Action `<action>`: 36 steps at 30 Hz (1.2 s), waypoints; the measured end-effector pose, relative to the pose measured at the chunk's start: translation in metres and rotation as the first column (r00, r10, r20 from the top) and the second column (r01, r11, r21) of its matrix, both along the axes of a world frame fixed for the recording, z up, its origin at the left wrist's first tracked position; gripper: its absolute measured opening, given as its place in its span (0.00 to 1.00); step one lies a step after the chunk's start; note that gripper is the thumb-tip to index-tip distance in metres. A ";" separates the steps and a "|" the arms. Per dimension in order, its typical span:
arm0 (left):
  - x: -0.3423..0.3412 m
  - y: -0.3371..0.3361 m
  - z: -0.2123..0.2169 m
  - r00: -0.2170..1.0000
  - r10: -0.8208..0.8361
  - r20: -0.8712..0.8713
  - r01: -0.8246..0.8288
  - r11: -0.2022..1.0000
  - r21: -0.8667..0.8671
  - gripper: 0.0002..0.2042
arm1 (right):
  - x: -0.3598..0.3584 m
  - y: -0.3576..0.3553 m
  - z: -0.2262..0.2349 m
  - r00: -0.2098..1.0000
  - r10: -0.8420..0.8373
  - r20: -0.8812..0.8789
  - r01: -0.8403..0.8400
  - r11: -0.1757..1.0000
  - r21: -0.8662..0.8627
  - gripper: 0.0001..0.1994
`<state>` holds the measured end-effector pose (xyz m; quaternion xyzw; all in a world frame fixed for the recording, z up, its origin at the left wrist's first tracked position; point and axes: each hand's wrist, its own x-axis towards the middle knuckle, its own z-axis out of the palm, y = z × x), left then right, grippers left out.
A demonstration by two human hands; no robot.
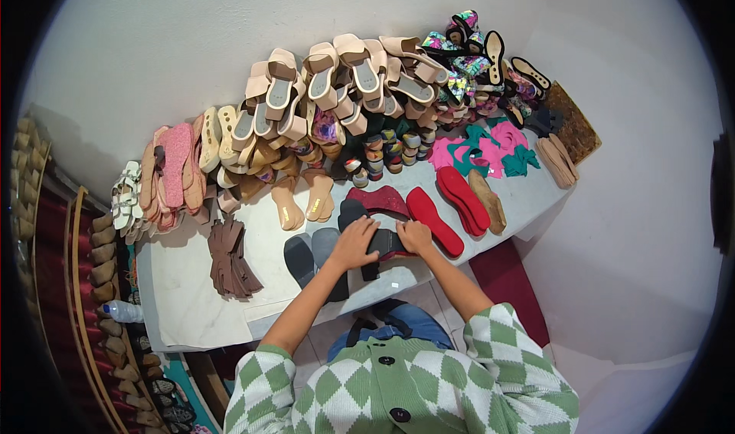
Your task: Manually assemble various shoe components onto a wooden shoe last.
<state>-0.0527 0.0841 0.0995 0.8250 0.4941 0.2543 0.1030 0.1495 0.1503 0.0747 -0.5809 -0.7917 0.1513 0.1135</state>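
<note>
Both hands are at the front edge of the table, closed on a dark shoe upper [385, 242], a black band with a red edge showing below it. My left hand [355, 242] grips its left end, and my right hand [414, 237] pinches its right end. Just beyond them lies a glittery red shoe upper [377, 199]. A black sole [351, 212] lies beside my left hand, partly hidden by it. To the left rest dark grey soles [300, 255]. On the right are a red sole [434, 222] and a stack of red soles [462, 198].
Heeled sandals [321, 81] are piled along the back wall. Brown strips [230, 258] lie at the left, beige insoles [287, 204] in the middle, and pink and green cut pieces [490, 149] at the right. A plastic bottle [122, 311] stands beyond the left edge.
</note>
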 end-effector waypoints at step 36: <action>0.038 0.004 0.012 0.917 0.387 -0.096 -0.397 0.910 -0.124 0.42 | 0.041 0.095 0.005 0.808 0.400 -0.433 -0.501 0.853 -0.145 0.12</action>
